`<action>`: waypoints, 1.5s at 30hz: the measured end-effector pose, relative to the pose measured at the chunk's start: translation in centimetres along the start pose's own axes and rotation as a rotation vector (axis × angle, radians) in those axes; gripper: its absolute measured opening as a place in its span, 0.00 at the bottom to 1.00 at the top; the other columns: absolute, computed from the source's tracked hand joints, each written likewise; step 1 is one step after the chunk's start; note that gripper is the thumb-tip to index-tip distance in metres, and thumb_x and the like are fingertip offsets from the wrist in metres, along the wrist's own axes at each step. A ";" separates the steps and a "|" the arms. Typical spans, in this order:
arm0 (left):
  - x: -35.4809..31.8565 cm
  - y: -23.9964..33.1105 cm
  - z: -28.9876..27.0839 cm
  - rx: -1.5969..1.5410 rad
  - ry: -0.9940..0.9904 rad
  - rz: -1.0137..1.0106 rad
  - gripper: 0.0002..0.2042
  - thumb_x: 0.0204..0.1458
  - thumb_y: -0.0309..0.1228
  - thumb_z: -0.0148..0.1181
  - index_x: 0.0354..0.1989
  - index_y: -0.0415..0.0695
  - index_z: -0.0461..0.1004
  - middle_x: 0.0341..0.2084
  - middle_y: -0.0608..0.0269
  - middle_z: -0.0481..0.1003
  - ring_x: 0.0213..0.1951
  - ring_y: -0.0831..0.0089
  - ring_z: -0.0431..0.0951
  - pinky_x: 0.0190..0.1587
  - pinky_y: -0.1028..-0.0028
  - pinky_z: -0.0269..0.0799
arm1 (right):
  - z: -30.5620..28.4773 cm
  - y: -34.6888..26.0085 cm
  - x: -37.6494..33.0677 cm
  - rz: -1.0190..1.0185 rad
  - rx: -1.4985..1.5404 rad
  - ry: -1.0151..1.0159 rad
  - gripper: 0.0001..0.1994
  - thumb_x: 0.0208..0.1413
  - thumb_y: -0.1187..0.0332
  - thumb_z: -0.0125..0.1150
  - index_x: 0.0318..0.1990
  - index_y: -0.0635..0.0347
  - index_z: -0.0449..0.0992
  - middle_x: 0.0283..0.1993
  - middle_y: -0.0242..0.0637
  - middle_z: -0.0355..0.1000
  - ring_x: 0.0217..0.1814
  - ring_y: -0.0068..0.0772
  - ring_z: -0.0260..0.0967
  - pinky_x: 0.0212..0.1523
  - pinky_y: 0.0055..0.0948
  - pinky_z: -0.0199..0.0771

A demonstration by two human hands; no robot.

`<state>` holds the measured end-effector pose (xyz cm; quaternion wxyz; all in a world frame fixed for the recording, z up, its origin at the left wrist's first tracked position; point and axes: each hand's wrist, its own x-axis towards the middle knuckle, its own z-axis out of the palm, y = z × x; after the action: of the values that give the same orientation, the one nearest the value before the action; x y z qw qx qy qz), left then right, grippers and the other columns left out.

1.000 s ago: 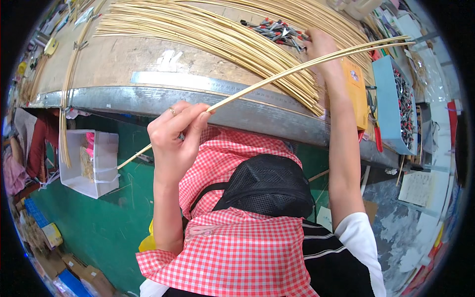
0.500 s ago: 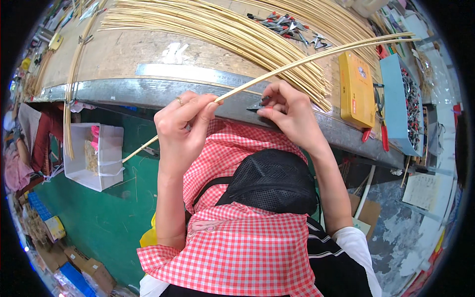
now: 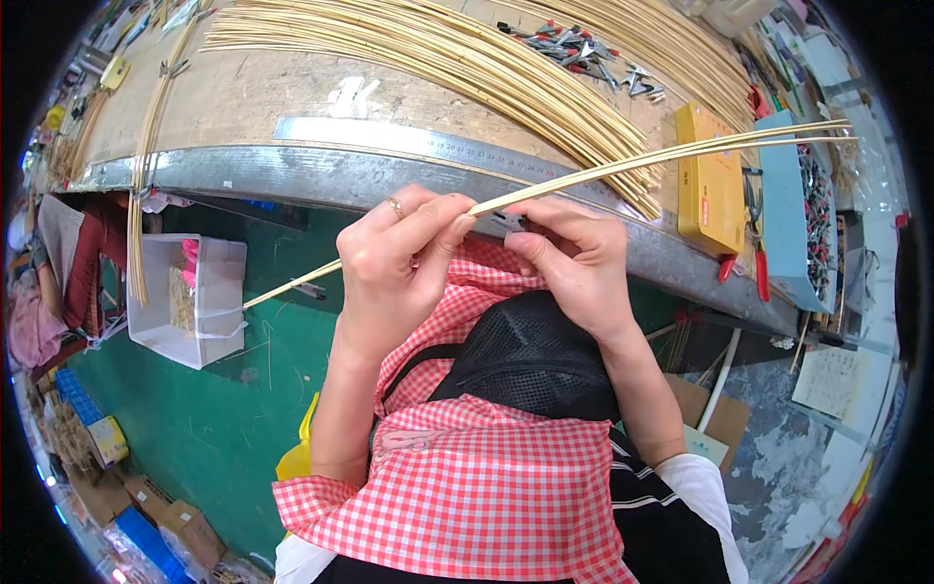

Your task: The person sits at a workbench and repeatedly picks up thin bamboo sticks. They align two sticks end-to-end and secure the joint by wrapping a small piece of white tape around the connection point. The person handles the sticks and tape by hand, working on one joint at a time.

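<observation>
My left hand (image 3: 394,263) is closed in a pinch around a few long, thin bamboo strips (image 3: 623,167). They slope from the lower left, past the table edge, up to the far right, where their ends fan apart. Close beside it, my right hand (image 3: 584,263) is closed on a small spring clip (image 3: 500,224), whose metal jaws sit just below the strips near my left fingertips. Whether the jaws touch the strips is hard to tell. My right fingers cover most of the clip's handles.
Bundled bamboo strips (image 3: 438,60) lie across the table beyond a steel ruler (image 3: 379,135). More clips (image 3: 576,49) are heaped behind. On the right stand a yellow tin (image 3: 705,185), red-handled pliers (image 3: 762,276) and a blue box (image 3: 778,219) of clips. A white bin (image 3: 222,321) is below left.
Both hands have come closer together, the left moving right with the strips. The strips' far ends have swung lower and farther right. The clip is now up against the strips' underside or nearly so.
</observation>
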<state>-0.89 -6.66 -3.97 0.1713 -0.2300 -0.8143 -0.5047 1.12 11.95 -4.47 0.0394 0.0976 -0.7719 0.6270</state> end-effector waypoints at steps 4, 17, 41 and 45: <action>-0.1 -0.3 0.3 -0.008 0.055 0.031 0.05 0.47 0.19 0.62 0.33 0.36 0.77 0.22 0.57 0.75 0.21 0.70 0.74 0.22 0.75 0.67 | 0.9 -0.1 -0.5 0.154 0.231 0.038 0.08 0.52 0.79 0.62 0.39 0.73 0.78 0.29 0.34 0.74 0.21 0.15 0.65 0.21 0.16 0.64; -0.2 -0.2 0.7 -0.025 0.039 0.016 0.05 0.47 0.18 0.62 0.33 0.33 0.77 0.22 0.57 0.75 0.22 0.73 0.75 0.25 0.77 0.68 | 1.3 0.3 -0.7 0.202 0.353 0.089 0.08 0.52 0.79 0.63 0.40 0.73 0.78 0.28 0.35 0.75 0.21 0.14 0.66 0.20 0.15 0.66; 0.1 -0.9 0.0 -0.230 -0.255 -0.143 0.06 0.46 0.20 0.63 0.34 0.35 0.79 0.23 0.58 0.78 0.25 0.75 0.77 0.27 0.79 0.68 | -1.6 1.2 0.5 -0.137 0.496 0.113 0.08 0.54 0.79 0.59 0.42 0.72 0.77 0.41 0.41 0.72 0.38 0.28 0.71 0.40 0.22 0.73; -0.1 -1.0 0.1 -0.225 -0.200 -0.150 0.08 0.42 0.21 0.67 0.33 0.36 0.80 0.25 0.58 0.80 0.27 0.76 0.79 0.28 0.79 0.71 | -1.5 1.4 0.3 -0.073 0.671 0.203 0.07 0.56 0.77 0.58 0.39 0.72 0.77 0.40 0.43 0.73 0.34 0.31 0.74 0.38 0.26 0.77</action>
<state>-1.30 -6.98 -4.79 0.0243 -0.2353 -0.7806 -0.5786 0.43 13.63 -5.41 0.1042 0.0699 -0.5110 0.8504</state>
